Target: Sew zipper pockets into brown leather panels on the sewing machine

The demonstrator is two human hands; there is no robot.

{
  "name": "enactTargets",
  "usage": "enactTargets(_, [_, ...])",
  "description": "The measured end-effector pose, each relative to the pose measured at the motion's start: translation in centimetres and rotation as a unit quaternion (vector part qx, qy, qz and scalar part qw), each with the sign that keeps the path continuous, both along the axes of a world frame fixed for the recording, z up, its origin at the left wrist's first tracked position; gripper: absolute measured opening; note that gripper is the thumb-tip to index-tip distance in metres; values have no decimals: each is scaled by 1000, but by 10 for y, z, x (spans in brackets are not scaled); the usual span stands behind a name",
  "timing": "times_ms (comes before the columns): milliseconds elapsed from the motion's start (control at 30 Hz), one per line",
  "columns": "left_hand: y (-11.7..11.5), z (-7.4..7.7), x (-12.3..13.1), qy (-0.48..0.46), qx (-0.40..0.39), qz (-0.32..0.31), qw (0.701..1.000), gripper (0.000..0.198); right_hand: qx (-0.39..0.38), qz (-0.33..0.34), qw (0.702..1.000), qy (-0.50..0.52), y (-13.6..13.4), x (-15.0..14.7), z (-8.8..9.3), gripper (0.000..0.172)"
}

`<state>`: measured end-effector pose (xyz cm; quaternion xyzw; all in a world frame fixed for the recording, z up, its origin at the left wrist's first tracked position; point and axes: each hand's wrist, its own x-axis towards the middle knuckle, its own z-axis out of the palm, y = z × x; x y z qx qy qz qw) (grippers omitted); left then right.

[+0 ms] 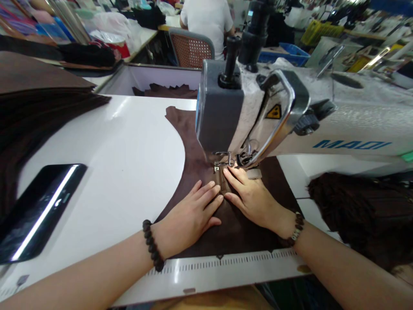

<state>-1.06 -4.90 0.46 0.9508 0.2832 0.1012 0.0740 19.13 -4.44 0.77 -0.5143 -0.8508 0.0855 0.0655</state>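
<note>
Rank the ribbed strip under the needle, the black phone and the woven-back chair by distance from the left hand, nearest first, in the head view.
1. The ribbed strip: just right of the left hand fingertips, on the brown leather.
2. The black phone: far to the left on the table.
3. The woven-back chair: beyond the table's far edge.

1. Brand lettering "MAQI": blue slanted capitals, which stood on the white arm of the sewing machine, toward the right edge of the tabletop.
2. Warning sign: a yellow triangle with a black symbol, which stood on the machine's head behind the metal guard. The symbol was too small to read.
3. Measuring scale: black tick marks ran along the tabletop's front edge. Any figures were too small to read.
</note>
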Motion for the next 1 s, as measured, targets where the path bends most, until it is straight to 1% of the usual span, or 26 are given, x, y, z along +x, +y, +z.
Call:
enactTargets(300, [6, 2, 2, -3, -25, -8, 1000, 42, -6, 13, 1000, 16, 7, 3, 1, 50])
enactTargets(567, [10, 1, 2, -11, -12, -16, 1000, 39, -3, 12, 1000, 1, 10, 4, -1, 50])
enactTargets(733, [19, 1, 1, -6, -14, -12, 1000, 39, 8, 5, 1000, -2, 17, 3, 1, 46])
enactTargets(833, [26, -1, 1, -6, -17, -17, 1000, 38, 11, 10, 1000, -4, 24, 3, 1, 41])
enactTargets(933, [33, -1, 0, -13, -15, -21, 1000, 37, 1, 20, 1000, 0, 32, 3, 2, 35])
enactTargets(1000, [36, 0, 0, -19, -15, -18, 1000, 36, -11, 10, 1000, -2, 35, 1, 3, 33])
